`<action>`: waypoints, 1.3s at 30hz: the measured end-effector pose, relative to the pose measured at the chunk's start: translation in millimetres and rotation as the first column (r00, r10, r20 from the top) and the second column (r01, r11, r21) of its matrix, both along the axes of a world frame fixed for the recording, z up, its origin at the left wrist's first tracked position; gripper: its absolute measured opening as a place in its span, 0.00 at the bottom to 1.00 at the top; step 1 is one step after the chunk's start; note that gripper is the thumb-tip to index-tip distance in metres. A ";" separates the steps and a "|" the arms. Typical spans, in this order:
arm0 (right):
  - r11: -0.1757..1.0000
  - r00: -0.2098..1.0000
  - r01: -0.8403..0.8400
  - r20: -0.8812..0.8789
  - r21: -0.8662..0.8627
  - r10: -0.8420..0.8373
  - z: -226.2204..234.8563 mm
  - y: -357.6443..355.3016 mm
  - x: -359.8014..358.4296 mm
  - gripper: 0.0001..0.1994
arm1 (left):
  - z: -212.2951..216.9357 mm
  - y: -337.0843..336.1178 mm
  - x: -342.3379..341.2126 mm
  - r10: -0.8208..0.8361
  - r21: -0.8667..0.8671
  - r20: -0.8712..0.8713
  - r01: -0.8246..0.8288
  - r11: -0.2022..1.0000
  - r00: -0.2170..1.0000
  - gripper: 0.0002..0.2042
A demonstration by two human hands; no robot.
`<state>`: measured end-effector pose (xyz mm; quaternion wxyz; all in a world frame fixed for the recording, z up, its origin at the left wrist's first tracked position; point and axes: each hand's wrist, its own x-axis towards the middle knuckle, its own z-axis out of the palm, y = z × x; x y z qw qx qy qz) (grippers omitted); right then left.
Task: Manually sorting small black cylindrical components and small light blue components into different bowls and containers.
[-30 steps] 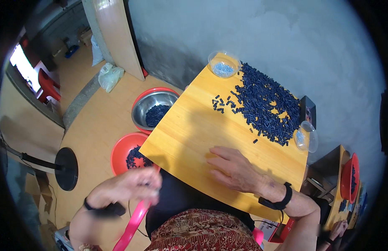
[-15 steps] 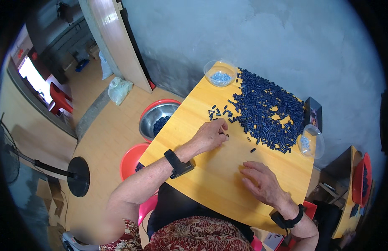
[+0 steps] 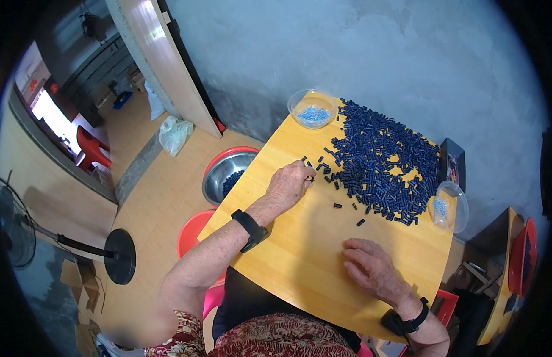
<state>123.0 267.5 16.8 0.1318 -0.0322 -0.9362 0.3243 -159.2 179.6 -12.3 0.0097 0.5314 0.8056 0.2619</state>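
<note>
A heap of small dark blue cylinders [image 3: 386,160] covers the far right part of the yellow wooden table [image 3: 276,250]. My left hand [image 3: 289,187] reaches over the left fringe of the heap. Its bent fingertips close around a small dark cylinder [image 3: 312,178], mostly covered by them. Several loose cylinders lie beside those fingers, and one stray cylinder [image 3: 337,206] rests to the right of the hand. Nearer to me, my right hand [image 3: 374,271] hovers over or rests on the table, palm down, fingers loosely bent, thumb apart, holding nothing visible.
Clear plastic bowls with small pale blue parts stand at the far left corner [image 3: 313,113] and right edge [image 3: 445,208]. A black tray [image 3: 452,163] sits beside the heap. Left of the table are a metal basin [image 3: 219,178], a red basin [image 3: 192,229] and a fan base [image 3: 120,256].
My left hand has moved left, away from a cylinder that now lies bare on the table, to the loose pieces at the heap's edge. My right hand stays nearly in place. The view shifts slightly.
</note>
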 end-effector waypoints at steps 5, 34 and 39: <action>1.000 0.999 -0.028 -0.043 0.008 0.028 -5.3 2.6 -5.4 0.11 | -2.0 4.8 -0.7 -0.048 -0.007 -0.065 0.048 0.999 0.997 0.08; 0.903 0.999 -0.035 0.026 0.429 0.027 -15.0 -20.5 -25.6 0.14 | -108.4 -164.5 -180.9 0.122 0.099 0.965 -0.752 0.652 0.233 0.02; 0.888 0.999 -0.034 0.032 0.459 0.022 -14.9 -22.1 -33.8 0.14 | -152.4 -191.0 -194.2 -0.172 0.080 0.985 -0.828 0.555 -0.020 0.04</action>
